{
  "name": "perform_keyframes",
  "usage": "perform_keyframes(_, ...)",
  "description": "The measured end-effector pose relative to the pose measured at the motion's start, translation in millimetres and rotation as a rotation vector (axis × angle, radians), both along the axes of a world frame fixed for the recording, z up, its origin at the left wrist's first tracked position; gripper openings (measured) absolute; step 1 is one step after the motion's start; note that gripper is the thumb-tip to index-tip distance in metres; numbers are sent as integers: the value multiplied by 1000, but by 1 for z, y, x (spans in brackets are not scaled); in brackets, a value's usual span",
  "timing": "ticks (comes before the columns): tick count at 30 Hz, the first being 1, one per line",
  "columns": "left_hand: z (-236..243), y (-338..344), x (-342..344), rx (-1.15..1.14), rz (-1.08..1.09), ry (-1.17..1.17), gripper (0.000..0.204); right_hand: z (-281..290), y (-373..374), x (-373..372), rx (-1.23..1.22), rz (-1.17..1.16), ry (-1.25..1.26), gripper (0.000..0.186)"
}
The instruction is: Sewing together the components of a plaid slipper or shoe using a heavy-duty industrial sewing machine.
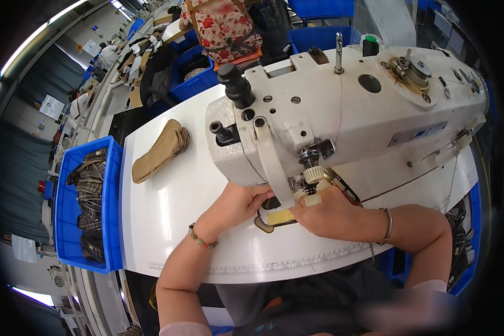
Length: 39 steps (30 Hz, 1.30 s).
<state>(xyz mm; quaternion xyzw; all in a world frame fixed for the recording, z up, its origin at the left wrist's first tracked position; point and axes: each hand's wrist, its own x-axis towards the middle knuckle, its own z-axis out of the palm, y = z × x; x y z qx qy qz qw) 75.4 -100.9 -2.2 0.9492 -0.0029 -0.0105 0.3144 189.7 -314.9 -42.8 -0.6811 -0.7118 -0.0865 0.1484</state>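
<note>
A white sewing machine (pixel 347 112) stands over the table, and both hands work close under its head. My left hand (pixel 238 204) comes in from the left, its thumb and fingers pressed together beside a dark piece (pixel 271 203) near the needle area. What they pinch is mostly hidden. My right hand (pixel 331 215) is curled on the other side, its fingertips hidden behind the machine's knob and presser parts. Between the hands, a tan piece with a dark edge (pixel 265 225) pokes out next to a yellow plate (pixel 280 217) on the machine bed.
A stack of tan sole-shaped pieces (pixel 162 151) lies on the white tabletop (pixel 168 224). At the left, a blue bin (pixel 117 207) holds dark plaid pieces. Another blue bin (pixel 474 246) is at the right. A printed ruler (pixel 274 266) follows the table's near edge. Someone in floral clothing (pixel 224 28) is across.
</note>
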Motion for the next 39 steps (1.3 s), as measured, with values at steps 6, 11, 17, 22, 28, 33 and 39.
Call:
perform_keyframes(6, -20, 1, -4, -70, 48, -94, 14, -2, 0, 0, 24, 26, -11, 33)
perform_keyframes(11, -18, 2, -4, -76, 55, -128, 14, 8, 0, 0, -14, -36, 35, 22)
perform_keyframes(17, -12, 6, 0, -38, -71, -230, 8, 2, 5, 3, 112, -13, 208, 15)
perform_keyframes(22, -6, -3, 0, 83, -80, -237, 27, 5, 4, 4, 84, -12, 201, 11)
perform_keyframes(28, -4, -10, -7, 265, -61, -216, 39, -2, 3, 4, 95, -6, 168, 10)
perform_keyframes(33, -9, -11, -8, 345, -46, -160, 40, -4, 4, 4, 145, -26, 221, 12)
perform_keyframes(39, -11, -13, -8, 370, -26, -189, 35, 1, 2, 4, 60, -74, 84, 15)
